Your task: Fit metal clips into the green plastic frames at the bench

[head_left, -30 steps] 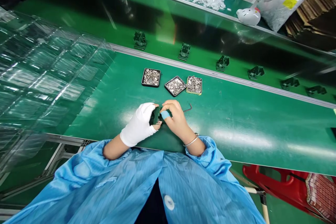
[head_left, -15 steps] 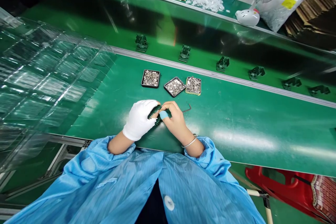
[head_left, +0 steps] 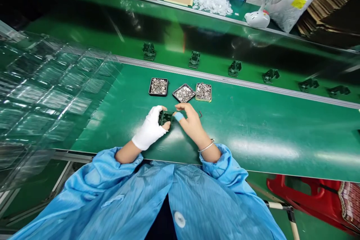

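My left hand (head_left: 152, 127), in a white glove with bare fingertips, grips a small green circuit board (head_left: 165, 118) by its edges above the bench. Just to the right is my right hand (head_left: 189, 122), bare, with blue tape on the thumb. Its thumb and index finger are apart and I see nothing between them; the thumb tip lies close to the board's right edge, and whether it touches I cannot tell. Beyond my hands stand three small trays of shiny metal parts: a left tray (head_left: 149, 87), a middle tray (head_left: 180, 101) and a right tray (head_left: 203, 100).
A dark bent rod (head_left: 200, 114) lies by my right hand. Several circuit board assemblies, one of them a board (head_left: 194, 59), line the strip behind the metal rail (head_left: 213, 77). Clear plastic trays (head_left: 56, 93) fill the left. A red stool (head_left: 306, 198) stands lower right.
My right hand has drawn back to the right from the board and its fingers have parted. The board has turned in my left hand, so more of its face shows.
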`<control>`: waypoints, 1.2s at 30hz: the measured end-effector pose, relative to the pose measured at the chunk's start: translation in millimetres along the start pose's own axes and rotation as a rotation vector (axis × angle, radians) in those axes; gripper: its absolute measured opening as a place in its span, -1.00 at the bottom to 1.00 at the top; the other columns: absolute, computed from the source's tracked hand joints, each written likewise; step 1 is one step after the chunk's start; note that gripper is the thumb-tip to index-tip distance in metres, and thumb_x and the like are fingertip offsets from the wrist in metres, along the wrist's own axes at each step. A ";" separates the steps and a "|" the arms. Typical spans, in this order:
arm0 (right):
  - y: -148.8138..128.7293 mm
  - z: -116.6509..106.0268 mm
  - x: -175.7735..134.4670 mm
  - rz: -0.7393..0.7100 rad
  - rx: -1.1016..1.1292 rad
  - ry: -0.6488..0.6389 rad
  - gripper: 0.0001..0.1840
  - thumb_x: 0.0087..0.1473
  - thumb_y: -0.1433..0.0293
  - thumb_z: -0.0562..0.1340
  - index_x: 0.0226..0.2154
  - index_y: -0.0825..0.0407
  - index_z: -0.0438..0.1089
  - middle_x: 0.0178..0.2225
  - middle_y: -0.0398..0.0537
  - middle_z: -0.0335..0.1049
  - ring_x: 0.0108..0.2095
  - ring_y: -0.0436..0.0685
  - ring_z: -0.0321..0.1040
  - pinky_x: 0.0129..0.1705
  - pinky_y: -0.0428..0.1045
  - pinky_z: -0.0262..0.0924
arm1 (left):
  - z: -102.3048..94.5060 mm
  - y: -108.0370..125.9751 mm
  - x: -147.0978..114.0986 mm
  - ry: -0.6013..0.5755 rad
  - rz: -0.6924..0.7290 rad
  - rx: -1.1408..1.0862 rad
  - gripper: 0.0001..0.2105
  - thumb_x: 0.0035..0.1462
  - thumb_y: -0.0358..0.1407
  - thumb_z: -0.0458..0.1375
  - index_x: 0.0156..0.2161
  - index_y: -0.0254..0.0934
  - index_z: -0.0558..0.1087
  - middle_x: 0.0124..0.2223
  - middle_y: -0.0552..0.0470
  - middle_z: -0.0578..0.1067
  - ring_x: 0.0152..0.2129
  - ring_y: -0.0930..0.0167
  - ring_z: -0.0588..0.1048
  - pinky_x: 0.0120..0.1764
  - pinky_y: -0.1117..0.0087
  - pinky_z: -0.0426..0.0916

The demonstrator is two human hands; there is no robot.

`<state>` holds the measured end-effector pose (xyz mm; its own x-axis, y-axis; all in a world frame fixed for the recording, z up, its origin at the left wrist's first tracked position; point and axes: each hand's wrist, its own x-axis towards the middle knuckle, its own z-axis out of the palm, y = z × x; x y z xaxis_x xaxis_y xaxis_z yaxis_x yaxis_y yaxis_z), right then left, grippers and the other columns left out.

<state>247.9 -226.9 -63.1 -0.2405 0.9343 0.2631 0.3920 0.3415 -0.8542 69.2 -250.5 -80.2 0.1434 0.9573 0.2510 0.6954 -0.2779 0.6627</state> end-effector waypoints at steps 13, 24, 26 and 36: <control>18.1 -12.8 98.4 0.150 -0.997 -0.418 -0.71 0.09 0.57 0.10 -0.17 0.12 0.46 -0.11 0.17 0.48 -0.03 0.27 0.37 0.15 0.17 -0.02 | -18.2 -36.1 -12.2 0.100 -0.128 -0.454 -0.53 0.14 -0.12 0.10 0.10 -0.26 0.17 0.15 -0.25 0.35 0.15 0.24 0.33 0.22 0.06 0.17; 15.5 -22.6 93.2 0.206 -0.972 -0.423 -0.65 0.15 0.54 0.03 -0.06 0.08 0.39 -0.05 0.11 0.47 -0.01 0.22 0.37 0.01 0.05 0.13 | -42.8 -36.1 -12.5 0.142 -0.197 -0.356 -0.64 0.12 -0.16 0.10 0.00 -0.28 0.34 0.03 -0.15 0.47 0.01 0.25 0.46 0.14 0.09 0.31; 13.1 -23.4 96.7 0.233 -0.990 -0.476 -0.71 0.15 0.50 0.08 -0.15 0.05 0.45 -0.09 0.09 0.51 -0.02 0.24 0.39 0.00 0.05 0.14 | -42.3 -32.1 -10.1 0.119 -0.182 -0.322 -0.65 0.13 -0.15 0.09 -0.02 -0.28 0.37 0.03 -0.14 0.47 0.00 0.24 0.46 0.13 0.10 0.32; 11.0 -14.6 99.8 0.236 -0.986 -0.486 -0.68 0.08 0.54 0.12 -0.11 0.06 0.42 -0.02 0.13 0.46 -0.01 0.24 0.39 0.02 0.09 0.17 | -42.0 -32.4 -9.1 0.089 -0.160 -0.275 -0.67 0.15 -0.12 0.07 -0.06 -0.26 0.41 -0.01 -0.11 0.48 -0.02 0.23 0.46 0.12 0.10 0.31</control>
<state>241.1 -128.4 -39.7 -0.3037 0.9206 -0.2454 0.9528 0.2944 -0.0749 15.8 -253.6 -74.3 -0.0229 0.9832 0.1810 0.4861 -0.1473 0.8614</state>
